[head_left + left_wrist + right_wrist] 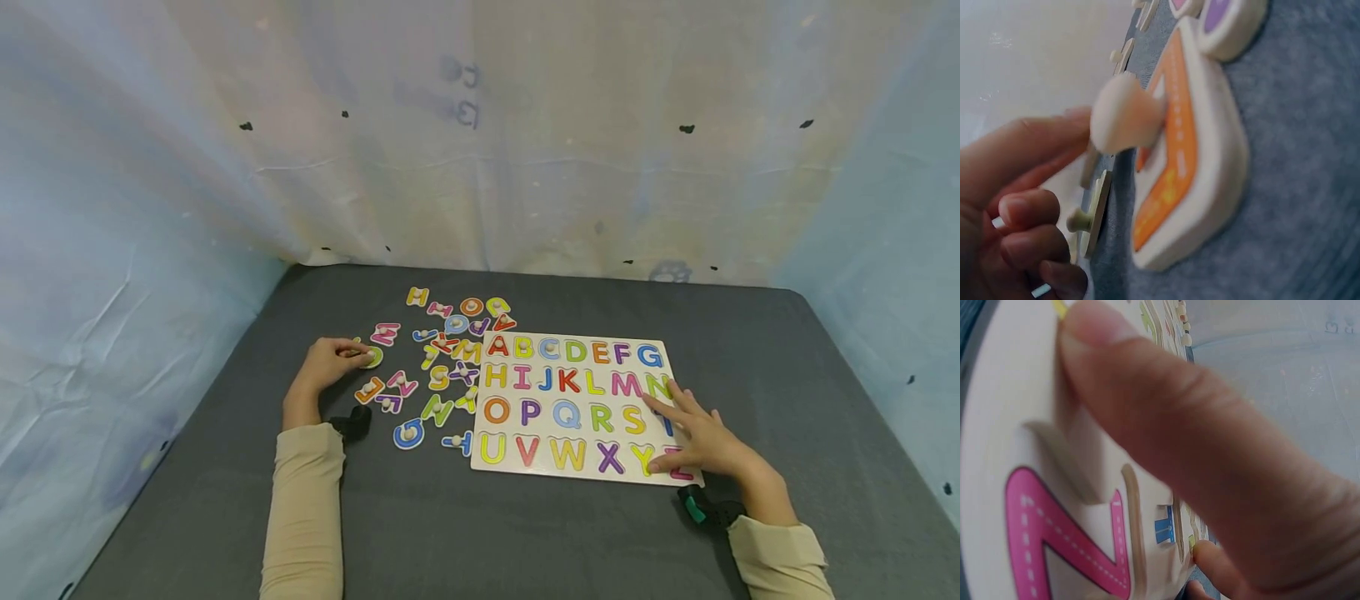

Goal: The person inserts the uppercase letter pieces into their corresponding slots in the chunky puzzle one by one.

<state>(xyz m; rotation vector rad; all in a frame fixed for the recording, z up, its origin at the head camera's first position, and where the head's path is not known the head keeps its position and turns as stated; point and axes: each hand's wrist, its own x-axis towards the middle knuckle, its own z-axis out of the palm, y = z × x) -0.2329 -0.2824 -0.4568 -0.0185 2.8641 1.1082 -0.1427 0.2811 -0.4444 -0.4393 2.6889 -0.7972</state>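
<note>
Toward the left of the mat, my left hand [327, 364] has its fingertips at a rounded green letter piece [372, 357], pinching its knob. In the left wrist view, an orange letter piece [1188, 169] with a round knob stands large in front and hides the fingertips. My right hand [701, 435] rests with spread fingers on the right side of the alphabet board [540, 474], covering part of its last column. The right thumb [1166, 419] lies across the board near the pink Z slot [1035, 531].
Loose knobbed letter pieces lie scattered left of the board, among them a blue one [408, 434], a pink one [386, 334] and a yellow H [417, 297]. Knobbed A [497, 348], B [523, 344] and C [548, 344] sit in the board's top row. A pale curtain [570, 200] hangs behind.
</note>
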